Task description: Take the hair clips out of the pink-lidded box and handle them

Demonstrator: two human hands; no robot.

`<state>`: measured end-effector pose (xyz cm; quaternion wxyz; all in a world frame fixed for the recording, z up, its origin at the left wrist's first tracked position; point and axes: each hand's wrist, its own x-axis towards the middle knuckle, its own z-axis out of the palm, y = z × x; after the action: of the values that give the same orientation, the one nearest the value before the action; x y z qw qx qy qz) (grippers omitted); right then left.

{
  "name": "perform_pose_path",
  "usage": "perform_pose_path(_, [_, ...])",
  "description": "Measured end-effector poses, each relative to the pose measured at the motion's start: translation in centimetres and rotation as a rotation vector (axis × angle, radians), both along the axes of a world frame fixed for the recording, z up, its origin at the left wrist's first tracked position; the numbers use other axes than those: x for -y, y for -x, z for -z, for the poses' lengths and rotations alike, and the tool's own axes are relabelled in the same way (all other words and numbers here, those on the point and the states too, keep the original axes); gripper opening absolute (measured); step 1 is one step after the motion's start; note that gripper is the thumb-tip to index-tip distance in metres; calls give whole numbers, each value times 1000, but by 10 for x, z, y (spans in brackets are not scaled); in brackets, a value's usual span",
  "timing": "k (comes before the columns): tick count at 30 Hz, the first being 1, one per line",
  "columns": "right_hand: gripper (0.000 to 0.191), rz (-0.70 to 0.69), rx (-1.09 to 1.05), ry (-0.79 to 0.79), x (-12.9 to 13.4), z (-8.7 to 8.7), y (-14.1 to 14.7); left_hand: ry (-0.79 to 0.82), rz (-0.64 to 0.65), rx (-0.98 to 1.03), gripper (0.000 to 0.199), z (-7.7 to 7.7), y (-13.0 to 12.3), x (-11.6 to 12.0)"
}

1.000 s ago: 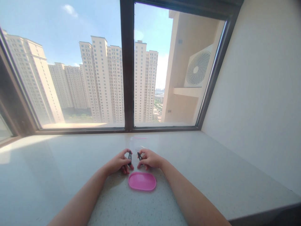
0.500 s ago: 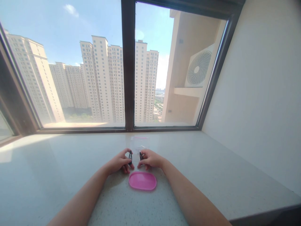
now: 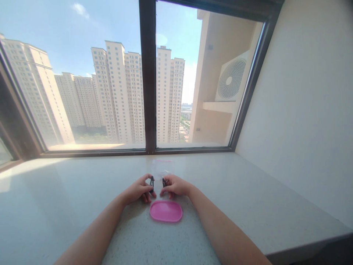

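Left hand (image 3: 136,190), fingers pinching a black hair clip (image 3: 151,184); right hand (image 3: 175,186), fingers pinching a second black hair clip (image 3: 164,182); the clips stand upright, just apart, over the tabletop (image 3: 68,184). Pink oval tray (image 3: 166,211) lies just nearer than the hands, clear plastic bag (image 3: 162,167) just farther, below a window (image 3: 149,73).
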<state>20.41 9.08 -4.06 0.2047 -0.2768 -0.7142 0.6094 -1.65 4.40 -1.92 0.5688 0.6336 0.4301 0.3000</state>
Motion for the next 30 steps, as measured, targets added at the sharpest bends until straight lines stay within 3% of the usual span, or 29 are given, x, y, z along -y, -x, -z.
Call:
perform_pose_path(12, [40,-11,18,-4,3,-4,-1,-15,32,-4,39,7,4,-5])
perform_pose_path(30, [33,13,11,-23,4,-6,-3,-5,31,1,37,6,3,-4])
